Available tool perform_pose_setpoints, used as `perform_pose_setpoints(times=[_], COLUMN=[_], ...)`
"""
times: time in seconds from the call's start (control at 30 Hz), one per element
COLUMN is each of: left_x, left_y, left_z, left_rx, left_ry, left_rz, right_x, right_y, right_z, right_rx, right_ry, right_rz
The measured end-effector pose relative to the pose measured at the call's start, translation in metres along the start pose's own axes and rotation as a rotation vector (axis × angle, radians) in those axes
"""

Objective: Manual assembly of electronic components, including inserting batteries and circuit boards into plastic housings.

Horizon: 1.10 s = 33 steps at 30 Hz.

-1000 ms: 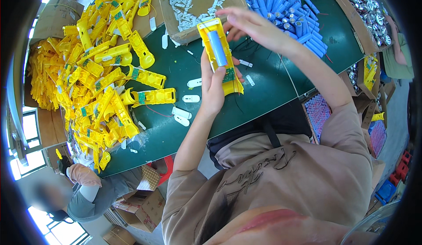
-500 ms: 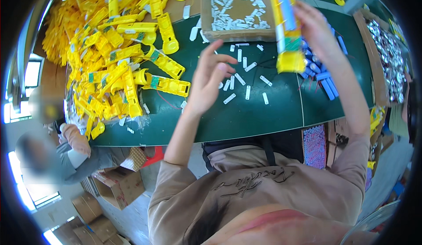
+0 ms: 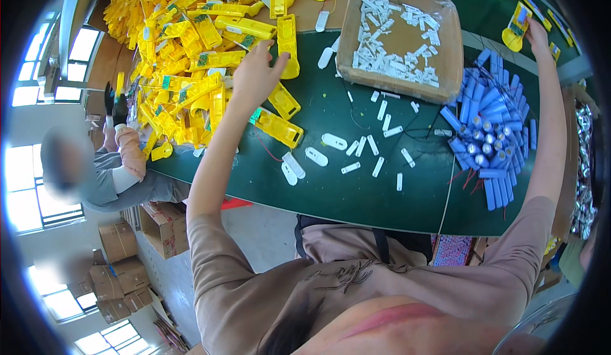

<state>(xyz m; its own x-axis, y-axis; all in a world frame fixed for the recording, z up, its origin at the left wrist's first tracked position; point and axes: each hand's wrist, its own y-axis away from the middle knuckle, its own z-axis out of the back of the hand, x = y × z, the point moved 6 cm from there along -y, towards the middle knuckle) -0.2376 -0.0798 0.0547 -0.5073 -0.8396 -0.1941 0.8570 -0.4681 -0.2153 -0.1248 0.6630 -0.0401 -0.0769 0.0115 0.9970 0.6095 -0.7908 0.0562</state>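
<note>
From the head view, the left hand reaches with fingers apart onto a yellow casing beside the yellow heap on the green surface. The right hand, far off, seems clamped on another yellow piece.

The green table has open room only in its near middle strip, and even there small white plastic pieces lie scattered. On the left a big heap of yellow casings blocks the way, and the left hand reaches over its edge. A cardboard box stands behind. On the right a pile of blue cylinders fills the space below the right hand.
</note>
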Motion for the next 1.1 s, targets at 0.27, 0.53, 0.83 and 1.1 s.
perform_pose_setpoints(times=[0.27,0.53,0.83,1.1], left_x=[0.007,0.168,0.362,0.184], left_y=[-0.023,-0.018,-0.026,0.008], left_z=[-0.007,0.127,0.144,0.082], left_rx=[0.135,-0.417,-0.251,0.245], left_ry=[0.027,-0.303,-0.553,0.037], left_rz=[0.162,0.185,0.65,-0.029], right_x=[-0.091,-0.039,0.087,0.094], right_y=[-0.054,-0.083,0.236,0.314], right_z=[0.003,0.14,0.024,0.064], right_rx=[-0.014,-0.024,0.034,-0.042], right_ry=[0.48,0.7,0.584,0.373], right_rz=[-0.095,0.328,0.486,0.383])
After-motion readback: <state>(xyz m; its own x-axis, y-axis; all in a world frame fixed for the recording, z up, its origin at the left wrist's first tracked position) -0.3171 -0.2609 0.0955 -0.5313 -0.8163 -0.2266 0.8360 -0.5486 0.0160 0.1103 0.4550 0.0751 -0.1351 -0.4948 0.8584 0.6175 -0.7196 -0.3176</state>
